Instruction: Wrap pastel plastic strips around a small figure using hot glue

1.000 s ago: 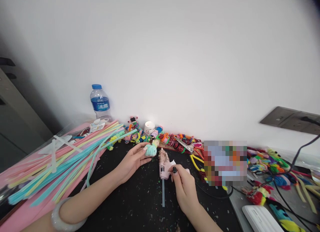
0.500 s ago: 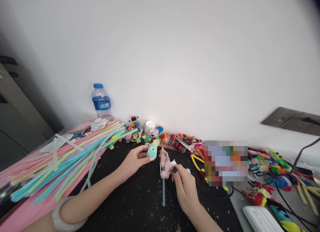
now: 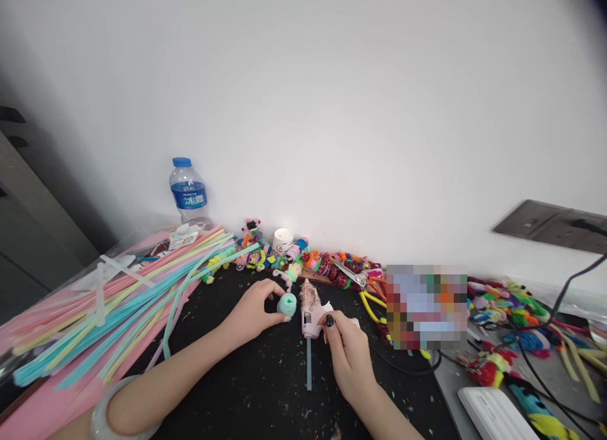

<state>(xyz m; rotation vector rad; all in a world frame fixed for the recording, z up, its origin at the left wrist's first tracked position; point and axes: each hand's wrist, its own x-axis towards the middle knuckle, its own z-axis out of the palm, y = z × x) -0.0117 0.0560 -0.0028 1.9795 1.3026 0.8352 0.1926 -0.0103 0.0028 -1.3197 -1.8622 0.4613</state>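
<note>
A mint-green coil of fuzzy pipe cleaner [image 3: 287, 306] is pinched between the thumb and fingers of my left hand [image 3: 253, 310], its spiral end showing. Just right of it, a pale pink hot glue gun [image 3: 312, 321] points away from me, its nozzle end crusted brown. A translucent glue stick [image 3: 309, 364] sticks out of its back. My right hand [image 3: 348, 351] is closed at the gun's handle, thumb and index finger near the trigger; the other fingertips are partly hidden. A small pale yellow and pink fuzzy piece [image 3: 291, 272] lies beyond the coil.
Pastel pipe cleaners [image 3: 137, 307] are heaped at the left, near a water bottle [image 3: 190, 193]. Along the wall stand a paper cup [image 3: 283, 241], fuzzy figures and scissors [image 3: 349, 274]. Yellow-handled pliers [image 3: 372, 307], dark cables [image 3: 422, 370] and a white device [image 3: 496, 415] are at the right.
My left hand has drawn the coil slightly toward me and turned it, so its spiral end faces up. The pale fuzzy piece behind it shows more. My right hand has barely moved.
</note>
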